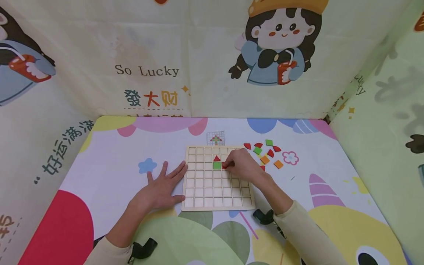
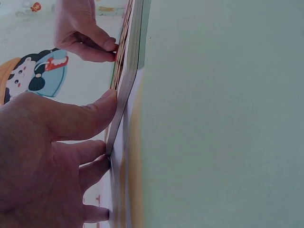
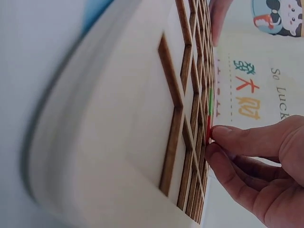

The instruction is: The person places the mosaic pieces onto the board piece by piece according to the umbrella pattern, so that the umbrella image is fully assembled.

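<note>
A wooden grid board [image 1: 208,192] lies flat on the table. Set in its upper part are a red triangle [image 1: 216,158] and, directly below it, a green square [image 1: 216,165]. With thumb and fingertips my right hand [image 1: 244,165] pinches a small red piece [image 1: 223,166] at the cell just right of the green square; the fingers hide most of its outline. My left hand [image 1: 162,189] has its fingers spread, with thumb and fingertips against the board's left edge. From the left wrist, the thumb [image 2: 102,107] shows on the board's rim.
Behind the board lies a small printed grid card [image 1: 215,138] with a red and green figure. Several loose pieces, including red quarter circles [image 1: 276,149], green squares [image 1: 269,142] and orange squares [image 1: 278,164], lie scattered at the board's upper right. Printed cloth walls [image 1: 205,92] enclose the table.
</note>
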`<state>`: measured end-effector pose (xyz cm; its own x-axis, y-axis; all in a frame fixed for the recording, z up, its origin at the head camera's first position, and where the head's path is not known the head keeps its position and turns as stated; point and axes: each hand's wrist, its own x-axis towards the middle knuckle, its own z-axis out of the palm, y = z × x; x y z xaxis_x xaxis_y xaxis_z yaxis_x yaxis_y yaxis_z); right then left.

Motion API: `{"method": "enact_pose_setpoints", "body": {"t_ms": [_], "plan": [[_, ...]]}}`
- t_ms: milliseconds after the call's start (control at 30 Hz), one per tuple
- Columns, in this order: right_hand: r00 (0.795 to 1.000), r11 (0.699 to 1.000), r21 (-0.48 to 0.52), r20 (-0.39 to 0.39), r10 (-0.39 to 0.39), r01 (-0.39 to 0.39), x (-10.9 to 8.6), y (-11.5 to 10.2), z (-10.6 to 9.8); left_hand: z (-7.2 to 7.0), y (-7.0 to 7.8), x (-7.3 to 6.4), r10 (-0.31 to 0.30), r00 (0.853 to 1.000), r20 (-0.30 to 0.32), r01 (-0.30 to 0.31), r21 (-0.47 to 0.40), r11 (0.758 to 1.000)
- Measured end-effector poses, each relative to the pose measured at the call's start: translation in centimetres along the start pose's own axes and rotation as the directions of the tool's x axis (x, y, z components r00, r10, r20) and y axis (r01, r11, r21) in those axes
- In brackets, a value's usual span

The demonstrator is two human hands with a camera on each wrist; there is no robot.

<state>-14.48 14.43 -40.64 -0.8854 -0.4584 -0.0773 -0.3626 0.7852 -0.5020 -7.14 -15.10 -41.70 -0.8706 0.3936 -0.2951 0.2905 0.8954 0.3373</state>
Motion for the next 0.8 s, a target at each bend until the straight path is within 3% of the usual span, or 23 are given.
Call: {"method": "enact_pose_setpoints", "body": {"t_ms": [500,800], "plan": [[1.000,0.999,0.033,-0.015,-0.011,0.012,-0.6,0.4,-0.1,0.0,0.2,-0.1,-0.002,1.000,0.001,0.002,-0.003,1.000],[0.999,0.996,0.086,-0.039,0.036,-0.032,-1.1,0.6,-0.7,0.0,0.2,-0.1,-0.006,1.000,-0.002,0.006,0.004,1.000]]}}
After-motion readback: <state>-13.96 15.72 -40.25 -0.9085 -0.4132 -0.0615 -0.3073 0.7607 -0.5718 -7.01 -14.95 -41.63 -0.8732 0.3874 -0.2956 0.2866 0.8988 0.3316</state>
